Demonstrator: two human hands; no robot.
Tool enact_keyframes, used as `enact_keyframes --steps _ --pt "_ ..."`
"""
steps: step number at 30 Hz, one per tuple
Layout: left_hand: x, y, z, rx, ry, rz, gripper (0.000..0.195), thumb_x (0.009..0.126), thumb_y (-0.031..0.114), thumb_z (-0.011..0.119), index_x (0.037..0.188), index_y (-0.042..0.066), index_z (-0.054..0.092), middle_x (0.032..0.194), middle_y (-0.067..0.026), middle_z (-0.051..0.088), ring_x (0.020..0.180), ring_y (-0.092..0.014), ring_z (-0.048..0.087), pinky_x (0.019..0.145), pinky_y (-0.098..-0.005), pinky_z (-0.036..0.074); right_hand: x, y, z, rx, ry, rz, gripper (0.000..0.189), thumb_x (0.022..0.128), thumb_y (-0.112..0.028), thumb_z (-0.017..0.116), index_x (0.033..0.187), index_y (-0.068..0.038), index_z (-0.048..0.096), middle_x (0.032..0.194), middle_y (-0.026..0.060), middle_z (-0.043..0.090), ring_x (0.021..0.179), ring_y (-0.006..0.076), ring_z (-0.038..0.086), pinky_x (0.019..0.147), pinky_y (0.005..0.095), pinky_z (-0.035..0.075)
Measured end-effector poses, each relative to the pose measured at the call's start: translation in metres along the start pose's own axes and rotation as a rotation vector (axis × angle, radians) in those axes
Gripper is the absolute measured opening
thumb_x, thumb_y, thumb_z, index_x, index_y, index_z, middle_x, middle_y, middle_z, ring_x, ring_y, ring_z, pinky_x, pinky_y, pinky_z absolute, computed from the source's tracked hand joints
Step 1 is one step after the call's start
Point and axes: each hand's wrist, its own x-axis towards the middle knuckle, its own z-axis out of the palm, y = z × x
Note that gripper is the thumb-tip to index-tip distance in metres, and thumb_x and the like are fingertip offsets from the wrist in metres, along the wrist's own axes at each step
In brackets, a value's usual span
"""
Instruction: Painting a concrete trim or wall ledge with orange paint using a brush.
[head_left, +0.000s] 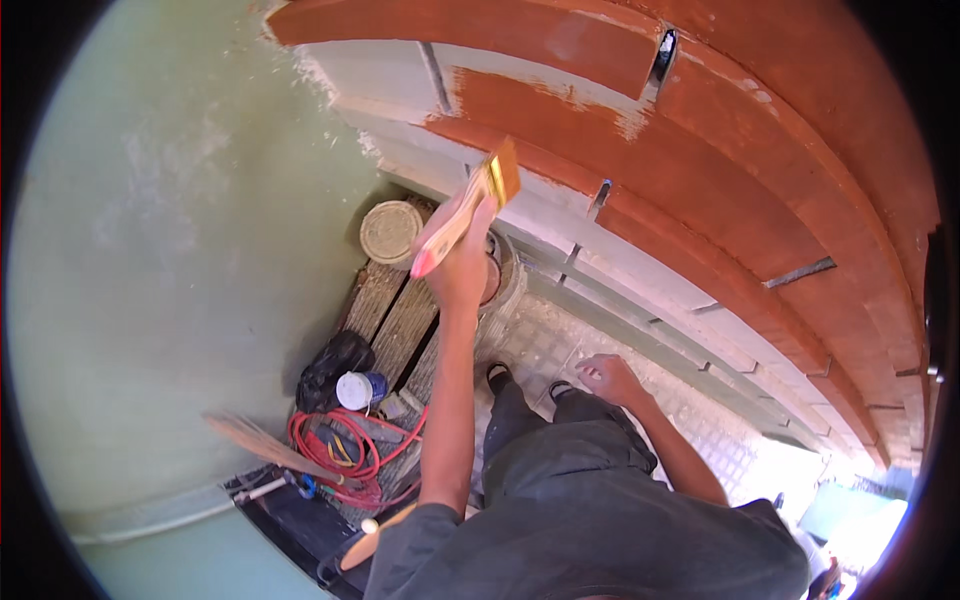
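A flat paintbrush (461, 214) with a pale handle, a pink handle end and a yellow metal ferrule is gripped in my left hand (461, 262). Its orange-brown bristles point up and to the right, close to the wall in view; whether they touch it cannot be told. The stepped wall (555, 105) has terracotta-coloured paint on its upper bands, with ragged paint edges against pale bands. Partly hidden behind my left hand is a round container (514, 277). My right hand (611, 379) hangs low near my legs, its fingers curled, with nothing seen in it.
A lidded bucket (391, 231) stands on wooden planks (375, 296) by the green wall (187, 225). Nearer lie a black plastic bag (334, 367), a white-lidded tub (354, 391), a coiled red hose (367, 450) and a straw broom (262, 442). Tiled floor (555, 330) lies beneath my feet.
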Motion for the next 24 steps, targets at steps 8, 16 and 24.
enact_keyframes --steps 8,16,24 --pt "0.047 -0.004 0.098 0.052 0.165 0.506 0.026 0.087 0.004 0.076 0.111 -0.006 0.072 0.107 -0.0191 0.075 0.090 -0.027 0.074 0.080 -0.0348 0.059 -0.007 0.013 0.049 0.147 0.275 0.304 0.025 0.084 -0.017 0.066 0.102 -0.004 0.076 0.094 0.0210 0.072 0.088 0.0344 0.071 0.080 0.0395 0.056" --pt "-0.013 -0.002 0.173 -0.070 0.098 0.607 0.031 0.083 0.000 0.077 0.112 -0.007 0.070 0.101 -0.0205 0.074 0.085 -0.031 0.074 0.076 -0.0353 0.060 -0.046 0.063 0.079 0.231 0.348 0.403 0.021 0.087 -0.013 0.068 0.103 -0.002 0.076 0.091 0.0182 0.074 0.083 0.0267 0.074 0.078 0.0350 0.059" --pt "-0.011 0.024 0.153 -0.080 -0.028 0.528 0.025 0.086 -0.003 0.074 0.109 -0.013 0.069 0.103 -0.0215 0.074 0.091 -0.025 0.074 0.084 -0.0340 0.059 -0.064 0.070 0.050 0.252 0.326 0.427 0.023 0.086 -0.012 0.066 0.104 -0.001 0.075 0.091 0.0191 0.074 0.081 0.0280 0.074 0.077 0.0357 0.059"
